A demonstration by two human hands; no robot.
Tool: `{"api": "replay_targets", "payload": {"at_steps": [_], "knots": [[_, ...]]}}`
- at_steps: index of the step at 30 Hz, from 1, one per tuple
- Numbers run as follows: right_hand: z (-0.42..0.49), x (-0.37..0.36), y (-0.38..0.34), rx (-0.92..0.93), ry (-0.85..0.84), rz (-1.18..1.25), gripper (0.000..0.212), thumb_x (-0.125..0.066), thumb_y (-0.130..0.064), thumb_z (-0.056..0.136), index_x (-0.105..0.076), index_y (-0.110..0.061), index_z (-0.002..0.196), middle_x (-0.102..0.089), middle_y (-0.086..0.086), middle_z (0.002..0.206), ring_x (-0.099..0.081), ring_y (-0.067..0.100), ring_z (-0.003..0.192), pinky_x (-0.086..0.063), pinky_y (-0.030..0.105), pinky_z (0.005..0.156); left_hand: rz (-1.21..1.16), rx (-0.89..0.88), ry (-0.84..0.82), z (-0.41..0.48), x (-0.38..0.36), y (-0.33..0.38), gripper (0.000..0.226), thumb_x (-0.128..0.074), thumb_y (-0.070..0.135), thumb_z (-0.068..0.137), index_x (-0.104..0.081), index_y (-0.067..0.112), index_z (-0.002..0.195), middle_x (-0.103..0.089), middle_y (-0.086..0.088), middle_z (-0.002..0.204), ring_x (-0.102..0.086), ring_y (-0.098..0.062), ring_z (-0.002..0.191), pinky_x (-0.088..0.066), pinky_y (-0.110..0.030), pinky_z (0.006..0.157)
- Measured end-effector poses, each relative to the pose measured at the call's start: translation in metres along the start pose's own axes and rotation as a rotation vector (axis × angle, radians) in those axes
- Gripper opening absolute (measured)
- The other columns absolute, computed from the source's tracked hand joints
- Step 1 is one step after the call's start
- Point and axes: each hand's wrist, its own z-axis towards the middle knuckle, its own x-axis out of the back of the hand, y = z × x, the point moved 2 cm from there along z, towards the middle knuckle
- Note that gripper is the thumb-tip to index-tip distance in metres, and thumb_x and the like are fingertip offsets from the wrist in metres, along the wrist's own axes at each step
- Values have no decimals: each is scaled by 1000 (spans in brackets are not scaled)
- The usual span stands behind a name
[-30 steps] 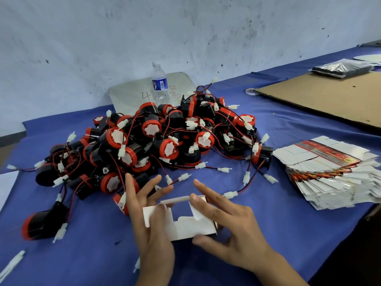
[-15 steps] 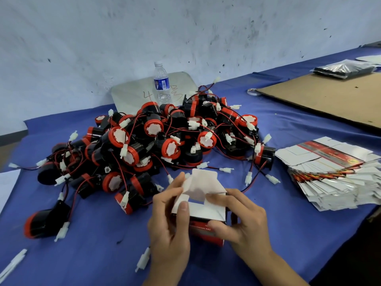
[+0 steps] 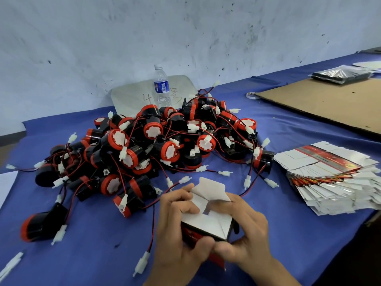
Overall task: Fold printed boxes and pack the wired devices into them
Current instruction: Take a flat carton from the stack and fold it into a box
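A small printed box, red and black outside and white inside, is held low in the middle with its top flaps partly folded in. My left hand grips its left side, fingers curled over a flap. My right hand grips the right side, thumb on the front. A big pile of black-and-red wired devices with white connectors lies behind the box on the blue cloth. A fanned stack of flat printed boxes lies to the right.
A water bottle stands behind the pile before a grey board. A brown cardboard sheet and a dark wrapped packet lie at the back right. One device lies apart at the left. The table's edge runs at right.
The flat white blank has been raised into an upright box. Both hands have moved closer to me and now wrap its sides, pressing flaps inward.
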Motion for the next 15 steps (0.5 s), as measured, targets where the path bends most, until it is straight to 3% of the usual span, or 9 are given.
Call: {"api": "replay_targets", "payload": {"at_steps": [4, 7, 11, 13, 15], "knots": [[5, 0, -4, -58, 90, -53, 66, -41, -68, 90, -70, -9, 100, -68, -1, 104, -64, 6, 92, -52, 22, 64, 88, -118, -51, -2, -8, 4, 68, -44, 73, 85, -44, 16, 122, -33, -2, 135, -35, -26, 136, -33, -21, 108], [8, 2, -6, -116, 50, -101, 70, -39, -70, 89, -71, -10, 103, -67, -2, 108, -63, 4, 92, -54, 26, 65, 204, -189, -85, -4, -12, 1, 70, -54, 68, 82, -40, 20, 130, -28, -2, 142, -36, -31, 134, -36, -28, 109], [16, 9, -5, -81, -161, -81, 31, -40, -45, 97, -61, -30, 115, -61, -17, 118, -62, 1, 99, -54, 31, 66, 211, -262, -41, -1, -8, -5, 49, -60, 54, 85, -45, 30, 125, -36, -3, 133, -40, -39, 129, -39, -44, 107], [17, 18, -4, -27, -238, -54, 35, -31, -43, 103, -55, -35, 128, -62, -17, 119, -64, 6, 101, -54, 35, 70, 230, -277, -23, 1, -4, -7, 44, -66, 43, 79, -52, 28, 117, -40, -2, 128, -42, -37, 128, -41, -44, 104], [22, 28, -5, -74, -310, 41, 42, -31, -49, 102, -39, -41, 142, -65, -14, 114, -66, 15, 85, -54, 34, 69, 222, -293, -17, 3, -1, -8, 43, -68, 40, 73, -54, 26, 111, -42, -1, 124, -44, -36, 126, -42, -45, 103]]}}
